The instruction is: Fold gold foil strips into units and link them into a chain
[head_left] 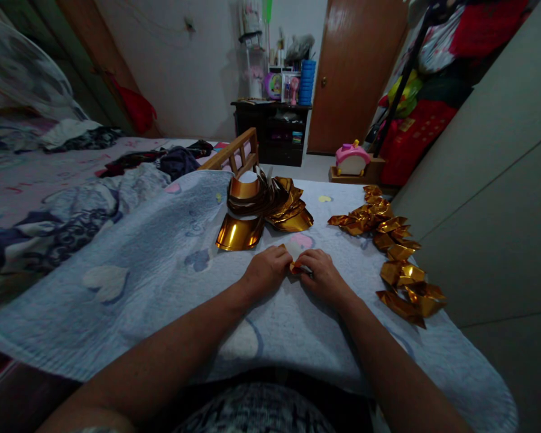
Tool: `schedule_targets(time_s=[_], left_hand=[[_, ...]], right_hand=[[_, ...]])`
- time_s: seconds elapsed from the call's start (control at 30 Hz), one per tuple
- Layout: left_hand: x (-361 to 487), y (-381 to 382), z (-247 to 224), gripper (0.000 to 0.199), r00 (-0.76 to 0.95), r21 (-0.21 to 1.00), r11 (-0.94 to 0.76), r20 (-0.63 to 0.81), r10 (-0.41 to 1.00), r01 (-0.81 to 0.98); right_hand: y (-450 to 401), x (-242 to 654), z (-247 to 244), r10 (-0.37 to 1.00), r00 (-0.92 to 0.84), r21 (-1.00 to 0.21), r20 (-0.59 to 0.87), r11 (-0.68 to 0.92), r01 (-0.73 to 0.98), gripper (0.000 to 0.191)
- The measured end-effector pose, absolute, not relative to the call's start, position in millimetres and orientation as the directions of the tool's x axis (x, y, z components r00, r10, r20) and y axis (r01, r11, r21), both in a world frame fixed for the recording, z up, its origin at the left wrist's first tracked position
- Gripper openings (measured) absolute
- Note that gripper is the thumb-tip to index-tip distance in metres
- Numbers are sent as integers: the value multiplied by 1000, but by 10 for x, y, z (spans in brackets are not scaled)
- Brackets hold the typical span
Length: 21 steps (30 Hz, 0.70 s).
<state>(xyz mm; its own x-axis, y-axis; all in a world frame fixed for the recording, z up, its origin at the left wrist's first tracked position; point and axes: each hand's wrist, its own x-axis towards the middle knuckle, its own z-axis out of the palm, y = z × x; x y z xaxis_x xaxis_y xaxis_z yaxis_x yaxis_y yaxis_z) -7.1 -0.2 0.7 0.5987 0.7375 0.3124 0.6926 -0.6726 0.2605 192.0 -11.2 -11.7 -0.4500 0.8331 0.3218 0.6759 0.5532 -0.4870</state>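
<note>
Both hands meet over the middle of a blue quilted cloth [171, 300]. Between them is a small piece of gold foil paper [294, 268] with a pale inner side. My left hand [269, 270] is closed on its left part, and my right hand [320, 273] pinches its right part. Much of the paper is hidden by the fingers. Just beyond the hands lies a stack of curved gold foil sheets [240, 232], with more crumpled sheets [293, 210] fanned out beside it. On the right, several folded gold foil pieces [399, 240] form a winding line.
A bed with rumpled clothes [130, 180] is on the left, near a fan [22, 72]. A wooden rail [234, 150] stands past the cloth's far edge. Behind are a dark shelf [270, 132], a pink toy-like object [351, 159] and a door [356, 66]. A pale panel borders the right.
</note>
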Motion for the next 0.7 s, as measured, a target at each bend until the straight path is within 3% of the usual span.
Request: schedule_targets(time_s=[0.37, 0.7], left_hand=[[-133, 15, -81, 13, 662, 197, -747, 361, 657, 634], [-138, -39, -44, 24, 643, 364, -727, 342, 685, 582]], right_hand=[[-138, 1926, -94, 835, -472, -496, 282, 548, 673, 19], [-140, 1911, -81, 832, -477, -482, 281, 553, 680, 19]])
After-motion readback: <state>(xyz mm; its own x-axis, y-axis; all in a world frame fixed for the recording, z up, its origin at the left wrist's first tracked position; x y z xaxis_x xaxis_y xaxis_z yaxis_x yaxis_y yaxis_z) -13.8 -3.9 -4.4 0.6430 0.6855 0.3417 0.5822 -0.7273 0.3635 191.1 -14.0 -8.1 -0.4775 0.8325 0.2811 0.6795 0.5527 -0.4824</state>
